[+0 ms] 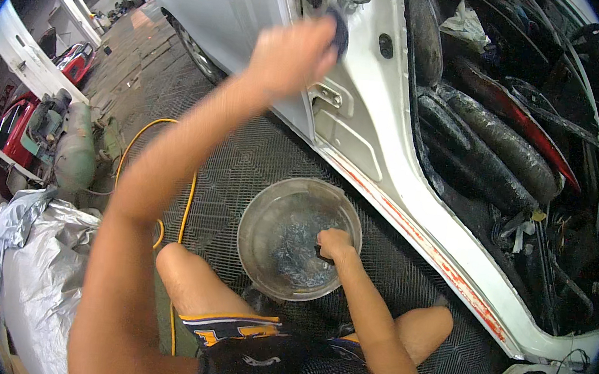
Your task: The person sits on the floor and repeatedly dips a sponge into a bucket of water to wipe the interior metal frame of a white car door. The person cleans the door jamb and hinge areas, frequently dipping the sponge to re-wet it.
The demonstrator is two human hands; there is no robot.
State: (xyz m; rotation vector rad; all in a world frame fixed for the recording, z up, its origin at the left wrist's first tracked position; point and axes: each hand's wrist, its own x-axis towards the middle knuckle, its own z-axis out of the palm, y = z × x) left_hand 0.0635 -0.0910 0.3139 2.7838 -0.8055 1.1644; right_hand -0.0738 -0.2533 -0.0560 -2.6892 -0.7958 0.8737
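My left hand (291,58), smeared by motion, is raised to the white door pillar (368,85) of a car. Its fingers close on a dark pad (339,35) held by the pillar's metal latch; the pad's kind is too blurred to tell. Low in front of me stands a round metal basin (247,214) with rippling water (294,241) in it. Over the basin's right side my right hand (336,243) is closed round a small dark thing, mostly hidden by the fingers and the water.
Along the car's sill (445,264) run red-orange and whitish patches. Dark seats (479,140) and loose parts fill the cabin. A yellow hose (189,212) lies on the grid floor mat (226,157). Left are a green tank (76,145) and silver sheeting (58,256).
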